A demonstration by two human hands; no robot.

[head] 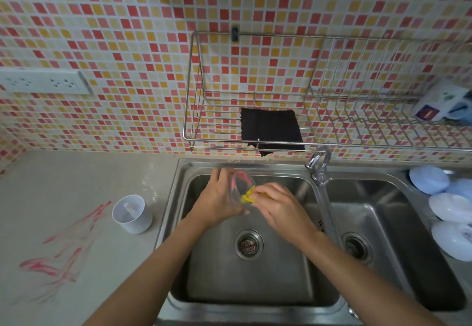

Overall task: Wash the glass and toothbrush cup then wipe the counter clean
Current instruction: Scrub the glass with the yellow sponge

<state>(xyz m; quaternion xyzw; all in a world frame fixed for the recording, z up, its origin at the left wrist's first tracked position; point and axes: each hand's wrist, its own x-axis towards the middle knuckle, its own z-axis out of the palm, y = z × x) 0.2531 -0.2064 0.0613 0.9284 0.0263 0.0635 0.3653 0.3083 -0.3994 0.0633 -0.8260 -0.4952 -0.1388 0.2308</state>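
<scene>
A mosaic wall [115,19] of red, orange and cream tiles fills the upper half, with one white socket strip [42,81] at the left. Below it lies the pale tabletop [63,177], marked with red smears [66,251] near its front left. Set into it is a steel sink [255,287] with two basins, each with one drain; both basins hold nothing else on their floors. One tap [320,164] stands behind the divider. A wire rack [204,121] hangs on the wall and carries one folded black cloth [270,127] and, at the far right, one printed packet [444,105]. Right of the sink sit four pale lids or dishes [447,208], stacked loosely. The white toothbrush cup [131,214] stands upright on the tabletop just left of the sink; what is inside is unclear. Over the left basin, the left hand [217,200] is wrapped around the clear glass [241,187], which bears red streaks. The right hand [278,205] pinches a yellow sponge [246,198] against the rim of the glass.
</scene>
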